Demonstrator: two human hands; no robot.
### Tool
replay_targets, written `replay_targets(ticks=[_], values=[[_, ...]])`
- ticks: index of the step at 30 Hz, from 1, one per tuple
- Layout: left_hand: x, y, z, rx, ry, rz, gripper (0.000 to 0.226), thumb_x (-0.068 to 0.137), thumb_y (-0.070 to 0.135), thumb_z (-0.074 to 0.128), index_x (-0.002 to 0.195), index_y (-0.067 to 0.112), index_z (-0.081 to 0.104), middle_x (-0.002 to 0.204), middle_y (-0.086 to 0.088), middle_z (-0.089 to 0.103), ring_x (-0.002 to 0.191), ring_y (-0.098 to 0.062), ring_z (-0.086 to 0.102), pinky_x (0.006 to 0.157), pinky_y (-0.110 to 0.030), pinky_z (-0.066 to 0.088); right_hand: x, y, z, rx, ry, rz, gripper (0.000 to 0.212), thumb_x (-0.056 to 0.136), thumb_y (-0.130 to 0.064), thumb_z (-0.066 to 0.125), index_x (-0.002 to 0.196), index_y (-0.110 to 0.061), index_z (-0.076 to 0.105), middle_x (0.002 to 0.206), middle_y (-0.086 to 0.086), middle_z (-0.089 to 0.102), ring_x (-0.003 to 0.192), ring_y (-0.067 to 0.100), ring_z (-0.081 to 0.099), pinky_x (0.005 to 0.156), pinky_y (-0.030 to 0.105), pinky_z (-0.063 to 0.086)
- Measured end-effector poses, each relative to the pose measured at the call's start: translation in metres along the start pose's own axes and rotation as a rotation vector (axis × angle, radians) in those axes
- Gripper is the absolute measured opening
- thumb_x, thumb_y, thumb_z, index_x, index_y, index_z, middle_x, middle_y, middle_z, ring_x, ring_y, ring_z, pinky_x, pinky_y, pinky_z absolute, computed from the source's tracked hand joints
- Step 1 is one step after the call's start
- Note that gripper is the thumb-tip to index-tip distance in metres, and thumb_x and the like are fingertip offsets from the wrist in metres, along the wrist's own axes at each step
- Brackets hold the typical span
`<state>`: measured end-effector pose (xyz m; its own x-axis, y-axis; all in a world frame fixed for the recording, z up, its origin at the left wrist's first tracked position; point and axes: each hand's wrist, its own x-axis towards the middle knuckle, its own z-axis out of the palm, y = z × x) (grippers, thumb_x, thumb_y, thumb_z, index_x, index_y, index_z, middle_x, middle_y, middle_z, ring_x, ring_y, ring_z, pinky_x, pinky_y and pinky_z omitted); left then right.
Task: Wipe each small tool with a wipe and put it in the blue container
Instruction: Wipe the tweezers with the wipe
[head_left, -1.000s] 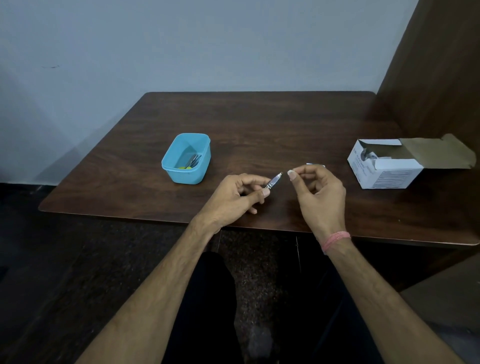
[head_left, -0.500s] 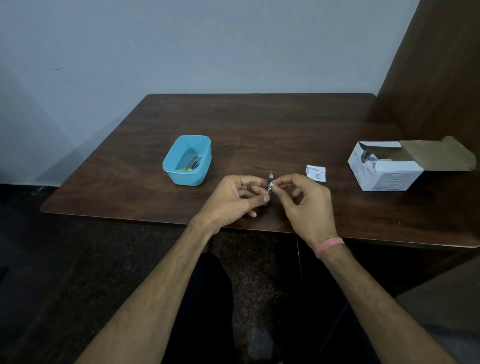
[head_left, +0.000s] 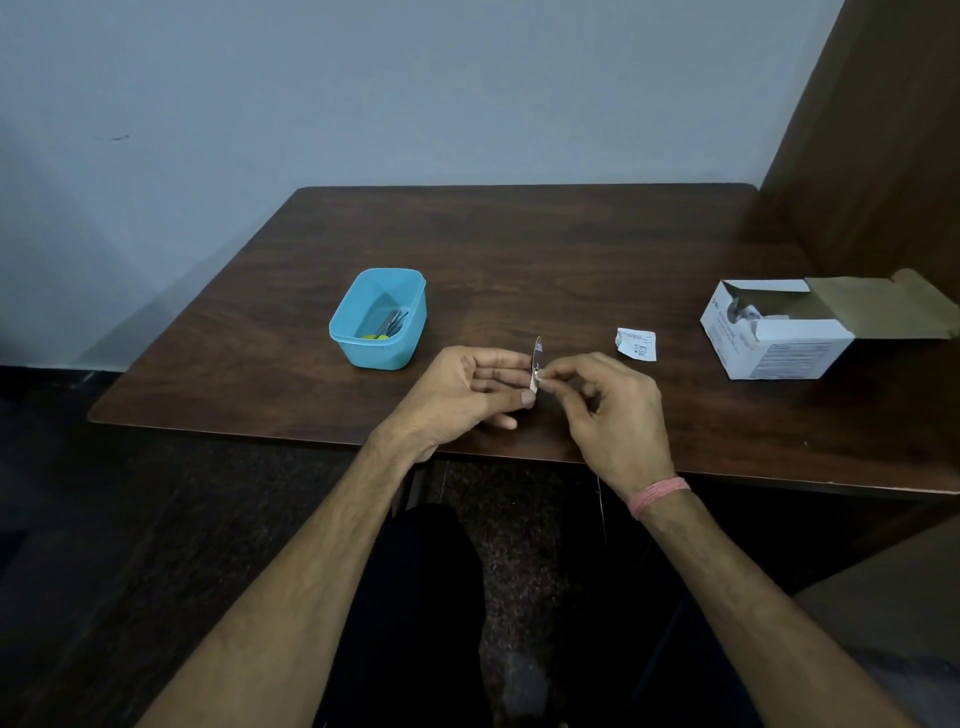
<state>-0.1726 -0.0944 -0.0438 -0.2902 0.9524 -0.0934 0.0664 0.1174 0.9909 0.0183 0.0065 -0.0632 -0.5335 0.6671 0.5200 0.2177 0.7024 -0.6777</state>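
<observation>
Near the surface's (head_left: 519, 249) front edge, my left hand (head_left: 462, 389) now holds the metal tool (head_left: 535, 364) upright; my right hand (head_left: 608, 410), sachet (head_left: 636, 344) dropped, pinches it, blue container (head_left: 378, 318) left.

Both forearms reach forward, left hand (head_left: 462, 392) and right hand (head_left: 610, 415) meeting fingertip to fingertip, fingers curled in a pinch.

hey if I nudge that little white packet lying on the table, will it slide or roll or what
The white packet looks flat, thin and crumpled, so it would likely slide or flutter across the table rather than roll. It seems very light and probably floppy when lifted. One end looks torn open, so it is possibly empty.
</observation>
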Motion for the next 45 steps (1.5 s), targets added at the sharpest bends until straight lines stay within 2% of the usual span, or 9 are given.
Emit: replay_targets(ticks=[6,10,14,24,29,32,36,40,45], values=[[-0.001,0.0,0.002,0.022,-0.001,0.012,0.045,0.093,-0.001,0.088,0.136,0.009,0.077,0.117,-0.007,0.086,0.097,-0.01,0.081,0.07,-0.021,0.066,0.001,0.005,0.003,0.007,-0.062,-0.022,0.01,0.096,-0.018,0.084,0.101,-0.027,0.086,0.097,-0.016,0.077,0.076,0.007,0.069,0.073,0.02,0.052],[0.0,0.0,0.003,0.031,-0.005,0.002,0.045,0.092,-0.001,0.088,0.135,0.008,0.077,0.116,-0.01,0.086,0.097,-0.012,0.081,0.069,-0.021,0.066,0.004,0.006,0.001,0.047,-0.031,0.042,0.011,0.095,-0.018,0.086,0.099,-0.028,0.086,0.095,-0.019,0.077,0.073,0.008,0.066,0.069,0.011,0.044],[-0.001,0.0,0.003,0.042,-0.009,0.016,0.046,0.092,-0.002,0.088,0.135,0.008,0.078,0.117,-0.011,0.086,0.1,-0.014,0.081,0.069,-0.02,0.066,0.003,0.008,0.003,0.027,-0.083,0.005,0.01,0.093,-0.02,0.088,0.099,-0.028,0.087,0.091,-0.015,0.074,0.061,0.014,0.058,0.064,0.02,0.046],[0.001,0.0,0.0,-0.007,0.02,-0.024,0.055,0.089,-0.006,0.089,0.14,0.007,0.074,0.122,-0.01,0.084,0.097,-0.014,0.082,0.07,-0.025,0.068,0.004,0.009,0.004,0.068,-0.14,0.024,0.012,0.092,-0.019,0.089,0.093,-0.031,0.086,0.089,-0.012,0.074,0.053,0.015,0.05,0.061,0.019,0.042],[-0.002,0.005,0.002,-0.015,0.047,-0.025,0.032,0.104,0.009,0.079,0.136,0.008,0.077,0.119,-0.01,0.085,0.108,-0.023,0.083,0.068,-0.027,0.069,0.003,0.006,0.002,0.021,-0.182,0.037,0.009,0.091,-0.025,0.089,0.094,-0.031,0.084,0.083,-0.025,0.067,0.056,0.015,0.052,0.062,0.022,0.043],[-0.002,0.009,0.008,0.039,0.082,-0.029,0.026,0.103,0.023,0.082,0.126,0.011,0.082,0.113,-0.009,0.085,0.101,-0.021,0.083,0.064,-0.026,0.068,0.004,0.004,-0.001,0.029,-0.26,0.036,0.008,0.091,-0.028,0.089,0.093,-0.034,0.084,0.082,-0.019,0.068,0.058,0.015,0.054,0.063,0.033,0.051],[-0.003,0.009,0.013,0.073,0.129,-0.02,0.02,0.101,0.022,0.084,0.119,0.013,0.084,0.107,-0.006,0.086,0.089,-0.018,0.082,0.06,-0.024,0.066,0.004,0.003,-0.002,0.057,-0.34,0.058,0.009,0.091,-0.031,0.089,0.092,-0.039,0.083,0.083,-0.013,0.072,0.06,0.015,0.055,0.066,0.036,0.054],[-0.005,0.011,0.013,0.023,0.132,0.006,0.019,0.105,0.026,0.079,0.119,0.012,0.081,0.106,-0.012,0.084,0.092,-0.015,0.08,0.061,-0.025,0.066,0.008,0.006,-0.007,0.277,-0.26,0.149,0.011,0.094,-0.019,0.087,0.094,-0.03,0.084,0.078,-0.013,0.075,0.058,0.004,0.049,0.063,0.025,0.046],[-0.008,0.009,0.012,0.056,0.087,0.043,0.018,0.106,0.021,0.078,0.119,0.01,0.078,0.109,-0.013,0.085,0.099,-0.015,0.076,0.065,-0.025,0.066,0.01,0.009,-0.01,0.38,-0.188,0.215,0.009,0.096,-0.022,0.086,0.095,-0.03,0.082,0.086,-0.007,0.079,0.069,0.006,0.061,0.068,0.032,0.052]])
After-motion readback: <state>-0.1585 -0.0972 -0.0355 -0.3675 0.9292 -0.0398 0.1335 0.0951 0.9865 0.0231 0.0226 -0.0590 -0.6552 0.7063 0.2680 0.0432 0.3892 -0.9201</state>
